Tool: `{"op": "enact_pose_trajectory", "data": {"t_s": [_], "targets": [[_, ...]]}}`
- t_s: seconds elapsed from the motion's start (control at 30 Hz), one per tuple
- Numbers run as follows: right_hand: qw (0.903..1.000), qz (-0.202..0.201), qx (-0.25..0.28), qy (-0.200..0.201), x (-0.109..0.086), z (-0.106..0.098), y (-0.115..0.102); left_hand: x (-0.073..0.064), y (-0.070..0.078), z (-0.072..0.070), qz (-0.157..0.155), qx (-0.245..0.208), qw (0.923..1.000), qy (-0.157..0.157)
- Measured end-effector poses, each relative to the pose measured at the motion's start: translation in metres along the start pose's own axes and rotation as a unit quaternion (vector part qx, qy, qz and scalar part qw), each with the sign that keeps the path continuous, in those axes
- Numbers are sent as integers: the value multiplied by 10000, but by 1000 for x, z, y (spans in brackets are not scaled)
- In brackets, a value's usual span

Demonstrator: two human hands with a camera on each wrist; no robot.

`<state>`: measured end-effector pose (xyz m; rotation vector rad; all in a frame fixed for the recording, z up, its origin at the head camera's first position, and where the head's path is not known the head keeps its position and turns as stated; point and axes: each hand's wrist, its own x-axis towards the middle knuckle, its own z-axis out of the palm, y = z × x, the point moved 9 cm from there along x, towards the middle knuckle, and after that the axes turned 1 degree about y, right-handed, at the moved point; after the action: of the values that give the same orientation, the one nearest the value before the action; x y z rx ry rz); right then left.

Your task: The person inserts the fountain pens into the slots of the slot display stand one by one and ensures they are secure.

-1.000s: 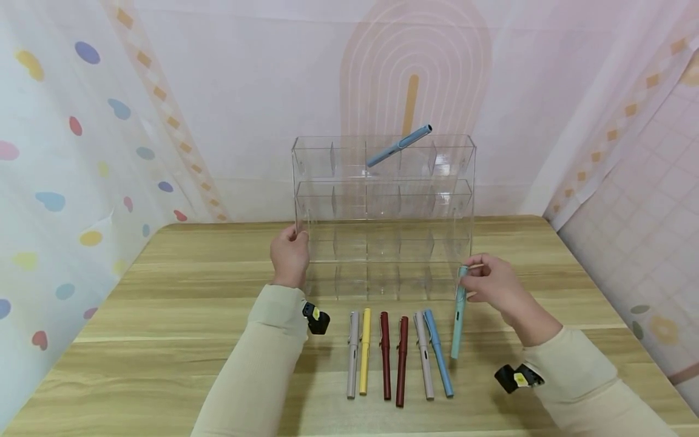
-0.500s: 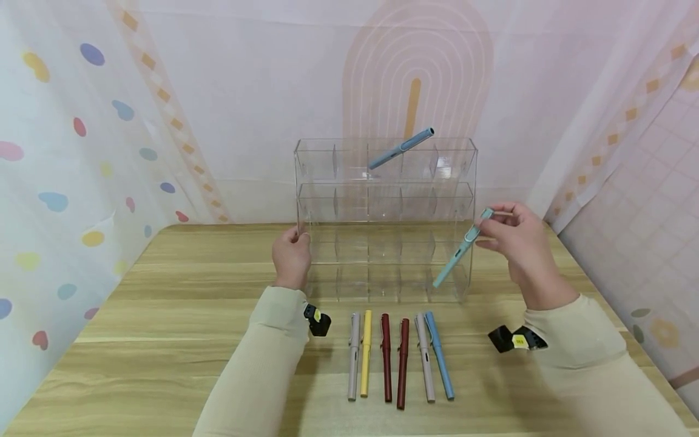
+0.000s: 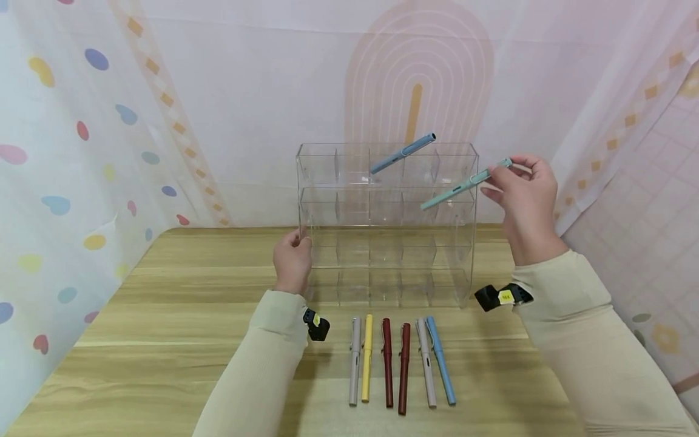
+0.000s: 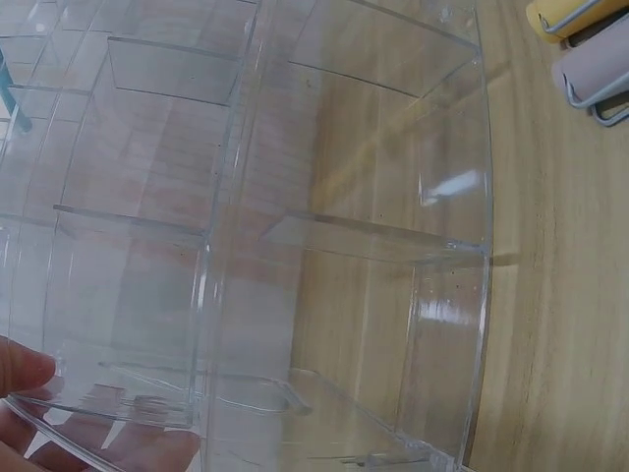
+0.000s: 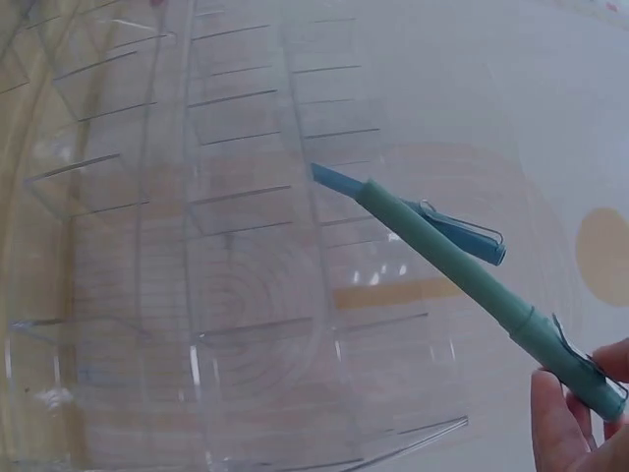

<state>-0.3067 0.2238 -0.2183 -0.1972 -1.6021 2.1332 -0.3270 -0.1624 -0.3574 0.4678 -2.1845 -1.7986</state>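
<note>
Right grip [image 3: 526, 203] is up by the top right corner of the clear rack [image 3: 317, 169], thumb and fingers pinching the mint pen [image 3: 463, 187] near its clip end. It's tilted, far end pointing down and left across the rack's front; whether the two touch, I can't tell. Over on the other side, left grip [image 3: 292, 262] has the rack's left edge clasped, thumb in front, fingers seen through the plastic. Up at the top tier a blue pen [image 3: 403, 153] slants, its upper end poking above the rim. And on the desk [image 3: 191, 303], before the rack, left to right: grey pen [image 3: 355, 362], yellow pen [image 3: 367, 359], dark red pen [image 3: 387, 364], second dark red pen [image 3: 404, 369], second grey pen [image 3: 427, 364], light blue pen [image 3: 441, 361].
</note>
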Motion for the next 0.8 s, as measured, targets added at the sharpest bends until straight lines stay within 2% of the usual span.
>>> {"op": "enact_pose_trajectory", "data": {"t_s": [0.17, 0.37, 0.63, 0.8], "targets": [[9974, -272, 545, 378, 8, 4, -13, -1, -2, 1, -10, -46, 10000, 5], [9911, -578, 904, 781, 14, 6, -26, -5, -3, 1, -27, -40, 10000, -34], [9875, -743, 976, 985, 21, 10, -33, -5, -3, 0, 196, 214, 9995, 83], [9870, -768, 985, 1010, 27, 14, -32, -6, -5, 0, 237, 212, 9995, 1]]}}
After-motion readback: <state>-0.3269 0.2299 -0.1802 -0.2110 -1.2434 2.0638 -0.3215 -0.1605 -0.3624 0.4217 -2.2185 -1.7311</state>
